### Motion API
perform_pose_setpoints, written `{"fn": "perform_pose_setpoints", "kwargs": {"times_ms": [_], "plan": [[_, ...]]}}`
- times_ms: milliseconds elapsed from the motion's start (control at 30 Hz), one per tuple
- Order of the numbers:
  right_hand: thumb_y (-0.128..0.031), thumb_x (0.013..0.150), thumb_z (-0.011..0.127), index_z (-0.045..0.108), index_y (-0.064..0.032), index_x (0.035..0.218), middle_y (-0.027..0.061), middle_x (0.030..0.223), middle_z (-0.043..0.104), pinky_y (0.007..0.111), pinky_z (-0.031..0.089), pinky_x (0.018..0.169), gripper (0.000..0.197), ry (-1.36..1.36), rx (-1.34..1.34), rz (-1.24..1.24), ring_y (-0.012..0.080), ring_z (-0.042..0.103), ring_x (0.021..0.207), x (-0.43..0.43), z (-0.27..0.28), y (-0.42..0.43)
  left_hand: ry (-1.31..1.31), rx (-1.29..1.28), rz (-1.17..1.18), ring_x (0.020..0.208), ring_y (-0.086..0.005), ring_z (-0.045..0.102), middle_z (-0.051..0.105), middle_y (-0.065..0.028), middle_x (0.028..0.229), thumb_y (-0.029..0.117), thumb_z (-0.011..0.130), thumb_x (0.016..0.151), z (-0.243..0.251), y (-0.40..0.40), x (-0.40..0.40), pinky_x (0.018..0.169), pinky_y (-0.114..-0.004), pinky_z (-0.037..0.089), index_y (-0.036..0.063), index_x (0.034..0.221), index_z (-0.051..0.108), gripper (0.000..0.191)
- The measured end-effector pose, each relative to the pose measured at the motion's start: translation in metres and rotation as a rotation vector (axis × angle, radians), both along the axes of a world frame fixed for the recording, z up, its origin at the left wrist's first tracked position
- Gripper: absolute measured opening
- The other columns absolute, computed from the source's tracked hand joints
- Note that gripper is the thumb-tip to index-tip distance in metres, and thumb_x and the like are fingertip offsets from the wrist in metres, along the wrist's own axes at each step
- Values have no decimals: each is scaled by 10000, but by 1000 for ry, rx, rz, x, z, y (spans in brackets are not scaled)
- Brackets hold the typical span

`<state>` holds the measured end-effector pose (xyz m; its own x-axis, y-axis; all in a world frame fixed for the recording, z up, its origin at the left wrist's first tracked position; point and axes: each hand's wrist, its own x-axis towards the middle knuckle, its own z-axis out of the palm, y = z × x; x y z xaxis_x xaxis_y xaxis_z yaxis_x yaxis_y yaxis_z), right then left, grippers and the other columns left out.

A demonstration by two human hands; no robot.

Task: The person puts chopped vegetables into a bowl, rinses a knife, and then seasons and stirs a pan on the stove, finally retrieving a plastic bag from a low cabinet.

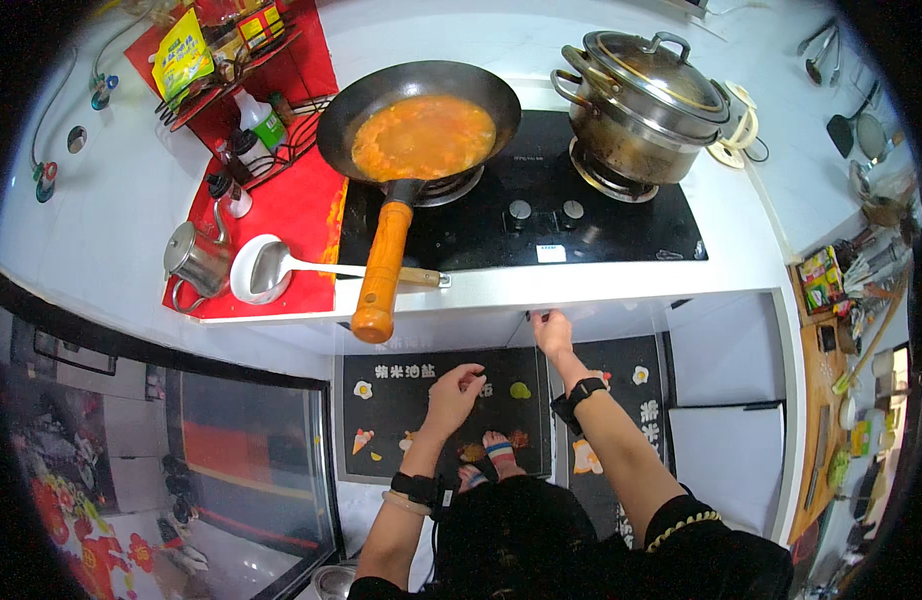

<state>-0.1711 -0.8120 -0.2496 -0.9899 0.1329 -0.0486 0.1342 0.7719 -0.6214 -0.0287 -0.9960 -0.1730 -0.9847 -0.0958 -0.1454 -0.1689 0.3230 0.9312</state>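
Note:
My right hand [553,334] is closed at a small dark handle [529,316] on the white cabinet doors [461,330] under the counter; its fingertips are partly hidden. Lower and to the left, my left hand [455,391] hangs in the air with fingers loosely curled and apart, and no object shows in it. Above the hands, a black wok [498,97] with an orange wooden handle [386,262] sits on the left burner, holding orange-red soup [423,139]. The handle juts past the counter's front edge. A lidded steel pot [641,112] stands on the right burner.
Left of the gas hob [536,232], a ladle [268,270] rests in a white bowl [260,294], beside a steel oil pot [198,259]. A wire spice rack [281,161] stands behind them. Floor mats [446,427] lie below; a wooden worktop [821,420] runs along the right.

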Motion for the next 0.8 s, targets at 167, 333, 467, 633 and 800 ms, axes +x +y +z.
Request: {"fn": "perform_pose_setpoints", "kwargs": {"times_ms": [167,333,467,633,800], "plan": [[-290,828,522,589,-35,875,221,758,602,466,456,668,268,5,13,-41,413,572,739,2,1,-7,159,-183,35,699,-283,574,594,-141,745,127,548,800,-37,25,-24,678,-359,452,41,967,607,196],[-297,884,417,503,-85,900,198,681,586,518,427,562,229,118,154,126,413,558,631,46,7,16,213,-367,-33,832,-343,519,572,-151,875,129,507,815,-62,52,-54,745,-419,396,101,1098,548,287],[-276,881,445,496,-98,884,160,615,570,464,434,482,185,150,190,267,366,557,554,91,14,49,170,-777,-117,893,-356,515,562,-174,897,111,506,803,-56,78,-87,737,-448,418,137,1196,487,395],[-259,856,498,515,-108,872,121,545,547,406,426,422,153,127,275,389,303,560,491,125,22,91,39,-1061,-143,1035,-337,463,525,-166,1058,222,565,760,-64,112,-123,840,-467,376,212,1221,450,476],[-270,854,503,545,-124,919,129,531,537,399,410,409,166,112,249,501,317,553,489,133,23,113,120,-1339,138,1127,-379,401,453,-168,1228,272,523,809,-117,141,-154,912,-497,332,117,1196,479,420]]}}
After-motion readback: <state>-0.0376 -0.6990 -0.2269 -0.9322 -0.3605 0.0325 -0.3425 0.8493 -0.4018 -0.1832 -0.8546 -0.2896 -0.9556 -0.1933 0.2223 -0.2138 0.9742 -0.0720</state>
